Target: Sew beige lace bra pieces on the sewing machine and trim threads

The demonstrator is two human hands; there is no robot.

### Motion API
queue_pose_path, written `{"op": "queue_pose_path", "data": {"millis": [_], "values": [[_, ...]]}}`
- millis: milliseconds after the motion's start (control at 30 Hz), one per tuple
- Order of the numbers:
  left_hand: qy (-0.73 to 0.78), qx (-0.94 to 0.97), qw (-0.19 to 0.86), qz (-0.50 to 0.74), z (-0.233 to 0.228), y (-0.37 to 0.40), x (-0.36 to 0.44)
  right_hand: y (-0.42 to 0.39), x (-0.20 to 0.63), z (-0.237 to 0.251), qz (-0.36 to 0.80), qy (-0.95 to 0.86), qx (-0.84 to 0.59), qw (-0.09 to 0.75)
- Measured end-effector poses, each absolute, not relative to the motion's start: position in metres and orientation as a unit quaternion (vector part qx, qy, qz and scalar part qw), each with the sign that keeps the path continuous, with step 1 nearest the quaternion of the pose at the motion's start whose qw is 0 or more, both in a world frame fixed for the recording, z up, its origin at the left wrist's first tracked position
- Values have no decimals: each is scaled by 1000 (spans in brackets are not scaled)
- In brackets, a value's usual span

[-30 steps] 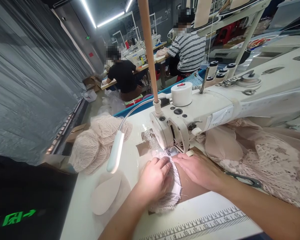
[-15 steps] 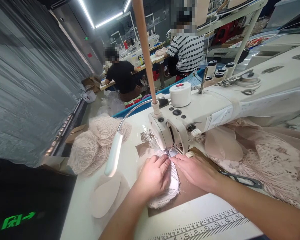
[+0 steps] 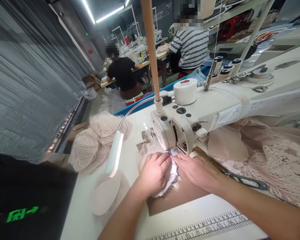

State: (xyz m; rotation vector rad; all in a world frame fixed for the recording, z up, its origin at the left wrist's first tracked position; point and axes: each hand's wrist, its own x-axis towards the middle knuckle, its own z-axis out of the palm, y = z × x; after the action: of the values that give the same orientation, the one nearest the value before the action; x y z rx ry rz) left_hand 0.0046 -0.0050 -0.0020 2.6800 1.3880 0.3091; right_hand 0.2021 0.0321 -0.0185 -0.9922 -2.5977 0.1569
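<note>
A pale lace fabric piece [image 3: 171, 178] with a ragged, curved edge lies under the head of a white sewing machine [image 3: 162, 128]. My left hand [image 3: 154, 173] is closed on it from the left, fingers bent and pressed down near the presser foot [image 3: 173, 152]. From the right, my right hand [image 3: 196, 169] pinches the edge of the same piece, its fingertips close to the left hand's. The fingertips partly hide the fabric at the needle. Beneath the piece is a brown plate [image 3: 190, 196].
A gooseneck lamp [image 3: 114, 155] hangs left of my hands. Lace cups [image 3: 85, 150] and a smooth beige oval piece [image 3: 106, 196] lie on the left. Thread snips [image 3: 252, 181] and loose lace [image 3: 277, 150] are at right. A printed ruler [image 3: 210, 228] runs along the front. Two people sit beyond.
The lace piece has moved forward under the machine head, so less shows in front of my hands. Both hands stay on it. The camera view has shifted slightly.
</note>
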Motion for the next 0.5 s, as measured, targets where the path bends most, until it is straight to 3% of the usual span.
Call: {"op": "queue_pose_path", "data": {"millis": [500], "values": [[455,880,42,128,-4,-1,0,36,209,-18,104,-925,-318,181]]}}
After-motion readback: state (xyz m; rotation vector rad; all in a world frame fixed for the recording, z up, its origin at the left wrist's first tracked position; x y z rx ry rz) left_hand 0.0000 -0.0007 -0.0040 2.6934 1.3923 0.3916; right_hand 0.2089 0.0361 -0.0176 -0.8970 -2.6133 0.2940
